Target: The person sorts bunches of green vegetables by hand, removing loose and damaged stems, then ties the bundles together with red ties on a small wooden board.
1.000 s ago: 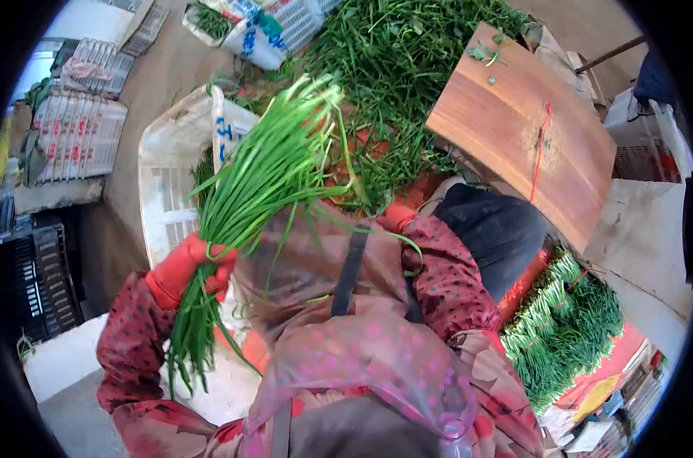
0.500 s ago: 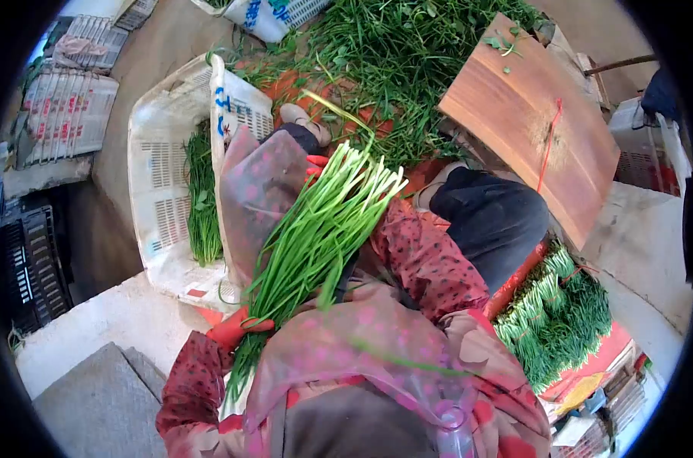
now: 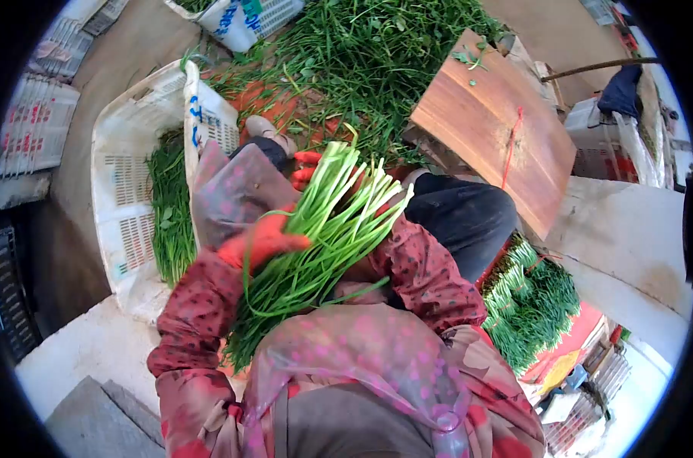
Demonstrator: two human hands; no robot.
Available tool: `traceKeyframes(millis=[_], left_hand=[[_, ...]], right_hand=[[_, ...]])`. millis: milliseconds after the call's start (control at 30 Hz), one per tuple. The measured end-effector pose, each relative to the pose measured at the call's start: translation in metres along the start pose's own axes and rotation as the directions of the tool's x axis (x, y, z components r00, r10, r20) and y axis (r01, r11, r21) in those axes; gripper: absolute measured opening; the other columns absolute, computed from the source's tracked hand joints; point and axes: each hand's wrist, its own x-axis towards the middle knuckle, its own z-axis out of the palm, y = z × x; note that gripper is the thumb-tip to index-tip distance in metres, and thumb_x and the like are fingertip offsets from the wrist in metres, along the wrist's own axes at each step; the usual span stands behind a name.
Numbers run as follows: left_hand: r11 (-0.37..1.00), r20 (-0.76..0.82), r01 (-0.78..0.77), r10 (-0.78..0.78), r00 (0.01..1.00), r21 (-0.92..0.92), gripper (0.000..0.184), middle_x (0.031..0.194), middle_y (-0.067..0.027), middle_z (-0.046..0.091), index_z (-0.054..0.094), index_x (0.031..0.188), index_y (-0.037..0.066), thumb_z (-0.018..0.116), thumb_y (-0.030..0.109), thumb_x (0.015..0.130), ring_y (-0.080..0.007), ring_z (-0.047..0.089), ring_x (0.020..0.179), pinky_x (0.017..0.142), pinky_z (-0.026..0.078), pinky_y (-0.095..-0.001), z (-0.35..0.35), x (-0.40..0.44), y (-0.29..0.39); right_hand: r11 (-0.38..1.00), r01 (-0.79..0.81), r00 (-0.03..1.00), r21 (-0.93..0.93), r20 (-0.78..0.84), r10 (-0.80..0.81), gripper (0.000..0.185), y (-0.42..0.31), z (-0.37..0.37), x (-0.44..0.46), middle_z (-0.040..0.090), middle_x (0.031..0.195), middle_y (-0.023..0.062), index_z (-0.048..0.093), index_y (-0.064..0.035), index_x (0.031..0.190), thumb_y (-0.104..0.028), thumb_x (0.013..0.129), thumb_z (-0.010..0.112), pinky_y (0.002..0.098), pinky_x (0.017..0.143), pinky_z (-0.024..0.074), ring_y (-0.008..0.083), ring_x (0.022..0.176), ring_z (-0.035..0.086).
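A large loose bunch of chives (image 3: 316, 229) lies slantwise across my lap, pale stem ends up and to the right, green leaf tips down and to the left. My right hand (image 3: 306, 168), in a red glove, reaches beneath the bunch and supports it; red fingers show at its far left side, with the palm hidden under the stems. Also red-gloved, my left hand (image 3: 261, 243) is against the left side of the leaves, fingers and thumb apart, slightly blurred. Some leaves loop over near its wrist.
A white plastic crate (image 3: 121, 206) with more greens stands at left. Loose greens (image 3: 377, 69) are heaped ahead. A wooden board (image 3: 491, 130) leans at right, and tied bundles of chives (image 3: 533, 305) are stacked below it.
My left hand has left the leaf tips and moved up to the middle of the bunch. The view has shifted somewhat to the right. My right hand still supports the chives.
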Motion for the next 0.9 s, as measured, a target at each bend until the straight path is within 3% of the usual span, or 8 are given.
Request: traceKeyframes(millis=[233,367,433,567,733,767,833,900], left_hand=[[0.954,0.153,0.14,-0.101,0.983,-0.265,0.064,0.123,-0.0057,0.058,0.044,0.136,0.002,0.071,0.017,0.08,-0.0153,0.056,0.107,0.095,0.044,-0.0313,0.053,-0.011,-0.012],[0.949,0.074,0.174,-0.16,0.984,-0.262,0.053,0.121,-0.0051,0.06,0.047,0.134,0.002,0.066,0.015,0.085,-0.0139,0.057,0.106,0.092,0.046,-0.029,0.053,-0.029,-0.016],[0.948,-0.012,0.073,-0.081,0.997,-0.309,0.052,0.123,-0.0049,0.059,0.048,0.133,0.002,0.067,0.015,0.086,-0.0135,0.056,0.108,0.095,0.044,-0.0291,0.055,-0.038,-0.024],[0.957,-0.077,0.065,-0.09,0.993,-0.283,0.051,0.123,-0.005,0.059,0.048,0.133,0.001,0.066,0.013,0.087,-0.0129,0.055,0.11,0.096,0.043,-0.0289,0.055,-0.05,-0.034],[0.976,-0.248,-0.058,0.005,0.969,-0.208,0.046,0.116,-0.004,0.061,0.051,0.128,0.001,0.066,0.009,0.085,-0.0122,0.057,0.103,0.091,0.046,-0.0281,0.057,-0.064,-0.046],[0.975,-0.26,-0.065,0.008,0.966,-0.214,0.046,0.116,-0.004,0.061,0.051,0.128,0.001,0.066,0.009,0.085,-0.0122,0.057,0.103,0.091,0.046,-0.0281,0.057,-0.067,-0.043],[0.974,-0.32,-0.067,-0.005,0.947,-0.214,0.046,0.114,-0.004,0.062,0.052,0.126,0.0,0.067,0.011,0.084,-0.0124,0.057,0.102,0.091,0.046,-0.0285,0.057,-0.073,-0.036],[0.997,-0.386,-0.045,0.02,0.922,-0.057,0.046,0.113,-0.0044,0.062,0.053,0.124,0.0,0.068,0.013,0.083,-0.0126,0.057,0.1,0.09,0.046,-0.0287,0.054,-0.072,-0.034]], right_hand=[[0.94,0.242,0.808,-0.241,-0.486,-0.333,0.063,-0.038,0.054,-0.052,0.065,0.112,0.0132,0.046,-0.0047,0.134,-0.053,0.094,0.045,0.0462,0.091,0.0505,0.0272,0.098,0.064],[0.931,0.276,0.892,-0.24,-0.297,-0.341,0.053,-0.06,0.029,-0.038,0.068,0.086,0.0009,0.049,-0.004,0.133,-0.043,0.097,0.045,0.0383,0.073,0.0535,0.0147,0.071,0.063],[0.908,0.141,0.838,-0.395,-0.44,-0.322,0.049,-0.051,0.063,-0.013,0.048,0.057,-0.0053,0.054,-0.0028,0.126,-0.042,0.1,0.042,0.0253,0.044,0.0356,0.0081,0.04,0.036],[0.939,-0.058,0.919,-0.339,-0.386,-0.082,0.051,-0.057,0.05,0.018,0.034,0.042,-0.0054,0.058,0.0,0.117,-0.044,0.1,0.04,0.0253,0.035,0.0226,0.0082,0.032,0.026],[0.69,0.109,0.651,-0.716,-0.473,-0.593,0.05,-0.176,0.046,0.041,0.042,0.052,-0.0051,0.064,0.0006,0.108,-0.046,0.092,0.054,0.0227,0.037,0.0217,0.0055,0.04,0.031],[0.536,-0.086,0.728,-0.84,-0.42,-0.541,0.041,-0.207,0.044,0.036,0.052,0.058,-0.0023,0.066,-0.0047,0.108,-0.042,0.093,0.055,0.023,0.039,0.0297,0.0059,0.043,0.041],[0.183,-0.475,0.616,-0.861,-0.474,-0.629,0.033,-0.195,0.046,0.055,0.063,0.067,0.0048,0.069,-0.0082,0.104,-0.037,0.093,0.056,0.0266,0.047,0.0423,0.0121,0.053,0.056],[-0.559,-0.308,0.876,-0.77,-0.001,-0.481,0.024,-0.153,0.056,0.043,0.068,0.078,0.0108,0.071,-0.0092,0.098,-0.03,0.09,0.06,0.0308,0.061,0.0509,0.0208,0.067,0.065]])
